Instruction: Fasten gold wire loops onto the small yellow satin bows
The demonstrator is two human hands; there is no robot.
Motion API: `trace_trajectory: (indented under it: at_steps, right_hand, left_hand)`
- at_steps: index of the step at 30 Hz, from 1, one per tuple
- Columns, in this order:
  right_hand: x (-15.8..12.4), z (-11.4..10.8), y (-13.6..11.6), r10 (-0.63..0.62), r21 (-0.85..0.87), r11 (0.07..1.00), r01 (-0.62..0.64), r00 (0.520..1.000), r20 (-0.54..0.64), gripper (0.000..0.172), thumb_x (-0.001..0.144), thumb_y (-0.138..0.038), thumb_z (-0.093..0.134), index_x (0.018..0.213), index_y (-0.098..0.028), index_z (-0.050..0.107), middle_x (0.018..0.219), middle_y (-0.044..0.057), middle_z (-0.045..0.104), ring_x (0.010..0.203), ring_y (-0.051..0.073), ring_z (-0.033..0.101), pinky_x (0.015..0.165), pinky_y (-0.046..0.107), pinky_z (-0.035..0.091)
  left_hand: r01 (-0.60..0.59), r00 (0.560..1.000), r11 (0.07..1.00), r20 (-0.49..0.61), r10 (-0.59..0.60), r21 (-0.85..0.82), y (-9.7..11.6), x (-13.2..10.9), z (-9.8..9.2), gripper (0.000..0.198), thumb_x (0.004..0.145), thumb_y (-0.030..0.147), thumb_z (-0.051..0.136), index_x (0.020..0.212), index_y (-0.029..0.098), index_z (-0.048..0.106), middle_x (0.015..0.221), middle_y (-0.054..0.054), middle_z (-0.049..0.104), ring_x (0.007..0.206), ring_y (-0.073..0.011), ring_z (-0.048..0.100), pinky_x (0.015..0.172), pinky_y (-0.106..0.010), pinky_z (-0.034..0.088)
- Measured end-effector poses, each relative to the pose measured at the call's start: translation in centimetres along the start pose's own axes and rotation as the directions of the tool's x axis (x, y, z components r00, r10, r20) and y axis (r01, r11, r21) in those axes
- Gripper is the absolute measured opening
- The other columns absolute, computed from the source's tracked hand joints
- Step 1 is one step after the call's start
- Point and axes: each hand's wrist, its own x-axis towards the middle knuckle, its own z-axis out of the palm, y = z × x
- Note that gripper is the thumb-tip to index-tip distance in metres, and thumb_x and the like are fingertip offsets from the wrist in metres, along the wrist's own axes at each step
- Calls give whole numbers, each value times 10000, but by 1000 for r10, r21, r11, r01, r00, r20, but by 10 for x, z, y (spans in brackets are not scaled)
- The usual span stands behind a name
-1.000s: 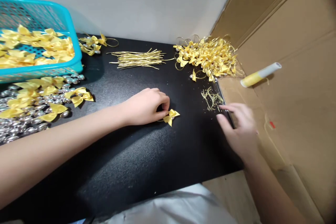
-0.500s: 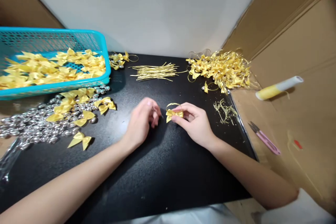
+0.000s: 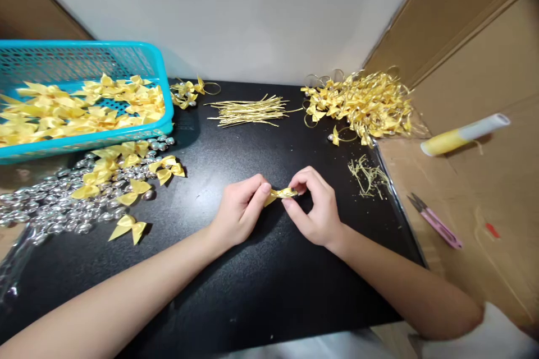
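Between my two hands, just above the black table, is a yellow ribbon bow with a gold cord on it. My left hand pinches its left end between thumb and fingers. At the bow's right end, the thumb and forefinger of my right hand are closed on it. Part of the bow is hidden behind the fingertips. Beyond the hands lies a bundle of cut gold cords. To the left, silver beads are heaped with several loose yellow bows on and beside them.
A turquoise basket of yellow bows stands at the back left. Finished-looking bows with cord loops are piled at the back right, above cord scraps. Pink-handled snips and a yellow-and-white roll lie on the cardboard at right.
My left hand has moved right and closed on the bow's left end. The bow has turned, and its cord loop no longer stands up above it. The view has shifted slightly.
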Motion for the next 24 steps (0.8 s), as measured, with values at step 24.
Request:
trace_trajectory:
  at_steps: [24]
  right_hand:
    - [-2,5,4,-77,121,989,80,997,-31,39,828,-177,695,840,-203,669,792,24,670,735,135,633,665,288,526]
  left_hand:
    - [28,975,962,221,34,-271,-9,1,-4,425,1027,427,312,741,169,492,601,39,485,537,-82,451,568,-220,375]
